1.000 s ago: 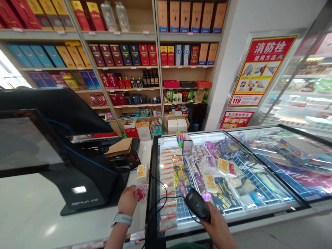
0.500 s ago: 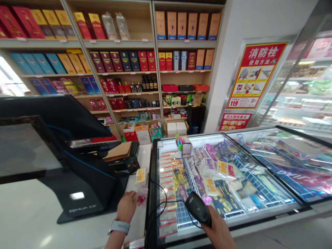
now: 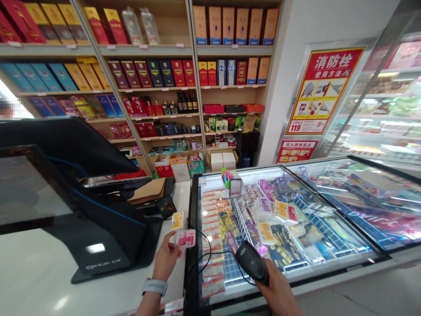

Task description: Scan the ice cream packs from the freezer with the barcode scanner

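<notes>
My left hand, with a watch on the wrist, pinches a small clear plastic box with a pink label. The label faces up, over the edge between counter and freezer. Just beyond it, a similar box with a yellow label lies on the white counter. My right hand is wrapped round a black barcode scanner, held above the freezer's glass top. Its cable loops left across the glass. Several more labelled boxes, yellow, purple and red, lie on the glass to the scanner's upper right.
A black checkout terminal stands on the counter at left. The glass-topped chest freezer takes up the right side. Beyond are shelves of boxed bottles, cartons on the floor and a red wall sign.
My left hand has moved slightly up and right, tilting the pink-labelled box so its label shows plainly. The right hand and scanner have barely moved.
</notes>
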Tool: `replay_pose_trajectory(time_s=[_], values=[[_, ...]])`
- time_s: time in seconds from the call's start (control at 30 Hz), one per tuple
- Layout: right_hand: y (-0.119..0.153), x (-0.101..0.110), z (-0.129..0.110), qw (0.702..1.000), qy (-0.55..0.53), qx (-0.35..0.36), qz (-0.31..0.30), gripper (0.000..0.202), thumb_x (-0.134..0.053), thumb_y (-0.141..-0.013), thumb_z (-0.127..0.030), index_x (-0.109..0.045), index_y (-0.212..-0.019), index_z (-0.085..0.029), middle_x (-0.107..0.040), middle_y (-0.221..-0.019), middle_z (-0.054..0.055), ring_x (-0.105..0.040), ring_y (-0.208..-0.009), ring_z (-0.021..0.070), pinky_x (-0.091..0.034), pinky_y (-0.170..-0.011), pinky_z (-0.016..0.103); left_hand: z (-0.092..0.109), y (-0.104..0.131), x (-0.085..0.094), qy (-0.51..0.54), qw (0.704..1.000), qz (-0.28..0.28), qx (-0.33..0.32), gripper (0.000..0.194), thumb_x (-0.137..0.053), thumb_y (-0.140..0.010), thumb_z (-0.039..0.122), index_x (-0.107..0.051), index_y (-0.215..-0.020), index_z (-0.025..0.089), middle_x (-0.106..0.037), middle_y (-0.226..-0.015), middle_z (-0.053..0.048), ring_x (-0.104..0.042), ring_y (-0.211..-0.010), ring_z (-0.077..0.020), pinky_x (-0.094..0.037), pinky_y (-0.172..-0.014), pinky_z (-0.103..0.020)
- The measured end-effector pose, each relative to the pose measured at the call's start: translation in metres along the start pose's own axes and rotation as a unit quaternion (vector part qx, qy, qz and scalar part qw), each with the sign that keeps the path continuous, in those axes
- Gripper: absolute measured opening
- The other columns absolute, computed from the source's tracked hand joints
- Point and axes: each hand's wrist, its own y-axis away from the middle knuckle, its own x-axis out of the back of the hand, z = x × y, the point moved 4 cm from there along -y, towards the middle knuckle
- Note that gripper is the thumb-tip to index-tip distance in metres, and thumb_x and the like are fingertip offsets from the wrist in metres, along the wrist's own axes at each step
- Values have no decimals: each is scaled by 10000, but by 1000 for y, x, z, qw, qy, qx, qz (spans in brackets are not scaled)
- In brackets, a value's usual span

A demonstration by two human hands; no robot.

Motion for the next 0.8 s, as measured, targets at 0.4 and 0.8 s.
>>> replay_pose_trajectory(time_s=[0.4, 0.8], values=[[-1, -2, -2, 1000, 5, 10, -22, 294, -523, -733, -240, -618, -1007, -192, -673, -992, 83, -644, -950, 240, -497, -829, 325, 11, 8, -15, 270, 960, -15, 72, 697, -689, -676, 363, -444, -1307, 197, -564, -677, 42, -654, -575, -158, -531, -509, -262], [-2, 0, 2, 999, -9, 12, -43, 310, -548, -736, -283, -624, -1030, -217, -675, -1024, 84, -641, -988, 254, -494, -860, 336, 30, 14, -10, 367, 928, 3, 55, 871, -768, -625, 467, -378, -1354, 193, -643, -763, 6, -690, -716, -175, -570, -695, -305]])
